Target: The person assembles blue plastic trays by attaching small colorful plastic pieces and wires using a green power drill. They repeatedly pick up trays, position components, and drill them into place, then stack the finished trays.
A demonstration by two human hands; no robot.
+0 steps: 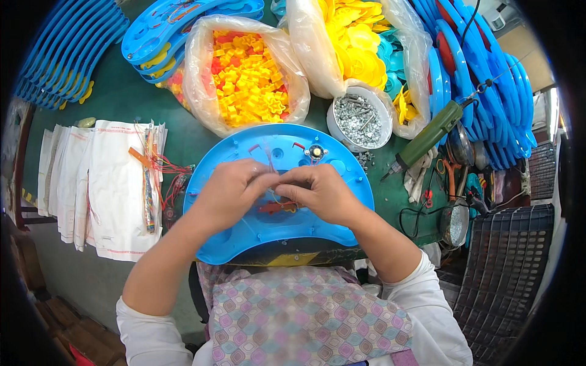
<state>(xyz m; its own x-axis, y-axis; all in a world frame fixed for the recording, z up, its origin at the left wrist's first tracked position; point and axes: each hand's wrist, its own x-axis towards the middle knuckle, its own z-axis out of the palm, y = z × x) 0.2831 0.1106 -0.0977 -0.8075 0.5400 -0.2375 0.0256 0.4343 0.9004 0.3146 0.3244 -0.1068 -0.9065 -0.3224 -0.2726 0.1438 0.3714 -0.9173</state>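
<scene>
A blue curved plastic shell (287,235) lies hollow side up at the table's front edge. Above its middle my left hand (238,186) and my right hand (323,192) meet, fingertips pinched close together on thin wires. The exact grip is hidden and slightly blurred. Below the fingers, a red-orange part (271,208) with a small yellow piece sits in the shell. Past my right hand, a round part with a white centre (316,152) is fitted in the shell.
Bags of yellow and red small parts (250,79) and yellow discs (360,46) stand behind. A bowl of screws (360,119) and a green electric screwdriver (430,134) lie right. White paper packets (119,189) with wires lie left. Blue shells (488,79) are stacked far right.
</scene>
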